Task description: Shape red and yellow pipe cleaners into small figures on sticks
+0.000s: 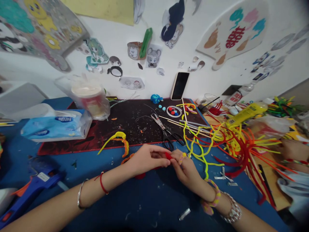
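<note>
My left hand and my right hand meet at the middle of the blue table, fingertips pinched together on a small piece of red pipe cleaner. Most of that piece is hidden by the fingers. Under my left wrist, a red fuzzy bit shows in part. To the left lies a bent yellow and orange pipe cleaner piece. Just beyond my hands rest black-handled scissors, blades partly apart. Loose yellow pipe cleaners reach close to my right hand.
A blue glue gun lies at the left, near a tissue pack and a bagged cup. Red pipe cleaners pile up at the right. A phone leans on the wall. Another person's hand is at the right edge.
</note>
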### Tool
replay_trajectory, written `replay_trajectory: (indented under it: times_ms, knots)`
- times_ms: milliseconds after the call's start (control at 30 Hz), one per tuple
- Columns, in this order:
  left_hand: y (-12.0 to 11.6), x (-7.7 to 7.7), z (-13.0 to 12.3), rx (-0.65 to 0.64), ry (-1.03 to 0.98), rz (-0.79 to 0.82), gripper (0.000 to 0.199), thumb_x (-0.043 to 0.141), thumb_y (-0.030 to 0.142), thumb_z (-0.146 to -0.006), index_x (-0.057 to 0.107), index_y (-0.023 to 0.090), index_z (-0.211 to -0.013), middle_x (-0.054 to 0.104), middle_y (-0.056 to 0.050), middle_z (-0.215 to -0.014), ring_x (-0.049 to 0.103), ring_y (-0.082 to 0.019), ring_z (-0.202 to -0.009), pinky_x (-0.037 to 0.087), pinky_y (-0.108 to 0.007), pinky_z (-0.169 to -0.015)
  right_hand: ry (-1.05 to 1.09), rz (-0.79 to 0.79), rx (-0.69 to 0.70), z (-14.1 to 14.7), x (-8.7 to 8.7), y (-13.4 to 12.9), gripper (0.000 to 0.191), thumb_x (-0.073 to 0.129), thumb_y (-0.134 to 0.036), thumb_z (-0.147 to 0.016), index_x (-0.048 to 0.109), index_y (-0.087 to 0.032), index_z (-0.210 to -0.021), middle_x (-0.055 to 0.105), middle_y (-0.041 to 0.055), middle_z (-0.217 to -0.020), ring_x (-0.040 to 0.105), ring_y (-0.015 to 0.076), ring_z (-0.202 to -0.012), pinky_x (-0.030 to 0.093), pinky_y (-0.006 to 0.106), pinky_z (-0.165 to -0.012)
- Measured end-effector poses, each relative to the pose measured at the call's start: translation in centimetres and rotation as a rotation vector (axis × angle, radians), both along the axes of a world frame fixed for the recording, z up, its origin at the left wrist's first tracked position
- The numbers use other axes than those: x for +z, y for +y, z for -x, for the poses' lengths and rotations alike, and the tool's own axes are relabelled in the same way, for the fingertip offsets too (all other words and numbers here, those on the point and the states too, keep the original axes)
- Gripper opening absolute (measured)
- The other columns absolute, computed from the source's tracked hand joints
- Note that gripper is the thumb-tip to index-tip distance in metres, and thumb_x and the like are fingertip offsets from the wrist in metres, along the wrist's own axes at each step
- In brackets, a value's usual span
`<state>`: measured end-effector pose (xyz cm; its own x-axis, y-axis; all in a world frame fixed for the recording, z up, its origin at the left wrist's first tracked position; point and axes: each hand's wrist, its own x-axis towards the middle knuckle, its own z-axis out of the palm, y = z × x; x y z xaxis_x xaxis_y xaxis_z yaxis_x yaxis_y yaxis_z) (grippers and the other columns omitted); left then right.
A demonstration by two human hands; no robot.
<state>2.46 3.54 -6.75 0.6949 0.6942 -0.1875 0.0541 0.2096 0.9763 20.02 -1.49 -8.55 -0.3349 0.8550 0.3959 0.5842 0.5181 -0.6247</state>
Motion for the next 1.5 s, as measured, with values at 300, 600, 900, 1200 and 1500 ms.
replay_trajectory:
  times_ms: [300, 600, 900, 1200, 1500]
  knots:
    - [-1.1, 1.1, -0.1, -0.037, -0.035, -0.314, 0.027, 0.052, 0.032, -0.084, 0.071, 0.018, -0.071, 0.063, -0.004, -0.081, 0.054, -0.016, -0.09, 0.041, -0.027, -0.086, 0.533, 0.614, 0.126, 0.4, 0.0, -0.5, 0.046, 0.034, -0.047, -0.089, 0.05, -0.018, -0.059, 0.045, -0.0001, -0.055, 0.046, 0.0121, -0.055, 0.039, 0.025, -0.055]
    - [-0.5, 1.4, 0.2, 0.121, 0.047, -0.393, 0.027, 0.051, 0.034, -0.083, 0.066, 0.014, -0.073, 0.059, -0.003, -0.078, 0.054, -0.013, -0.075, 0.043, -0.023, -0.071, 0.174, 0.248, 0.055, 0.1, 0.0, 0.0, 0.021, 0.044, -0.031, -0.088, 0.059, -0.019, -0.081, 0.062, 0.005, -0.082, 0.057, 0.0166, -0.079, 0.045, 0.032, -0.075]
    - [-0.8, 1.3, 0.2, 0.073, 0.095, -0.203, 0.02, 0.06, 0.033, -0.074, 0.064, 0.014, -0.071, 0.061, -0.001, -0.064, 0.055, -0.011, -0.06, 0.044, -0.02, -0.057, 0.31, 0.068, -0.136, 0.5, 0.6, -0.5, 0.014, 0.051, -0.027, -0.083, 0.056, -0.022, -0.096, 0.06, 0.0042, -0.084, 0.057, 0.0175, -0.078, 0.046, 0.033, -0.071]
    - [-0.4, 0.3, -0.4, 0.003, -0.065, 0.122, 0.027, 0.057, 0.037, -0.078, 0.059, 0.012, -0.086, 0.066, -0.005, -0.071, 0.065, -0.016, -0.07, 0.052, -0.028, -0.068, 0.45, 0.103, -0.17, 0.1, 0.3, 0.0, 0.003, 0.054, -0.023, -0.082, 0.056, -0.021, -0.082, 0.056, 0.0024, -0.078, 0.053, 0.0162, -0.077, 0.043, 0.031, -0.071]
    - [-0.5, 0.2, -0.5, 0.015, -0.046, 0.046, 0.021, 0.054, 0.032, -0.081, 0.053, 0.012, -0.078, 0.06, -0.002, -0.068, 0.059, -0.009, -0.061, 0.048, -0.022, -0.061, 0.406, 0.223, -0.128, 0.4, 0.6, -0.1, 0.01, 0.048, -0.027, -0.086, 0.054, -0.02, -0.081, 0.053, 0.0026, -0.079, 0.052, 0.015, -0.073, 0.043, 0.03, -0.071]
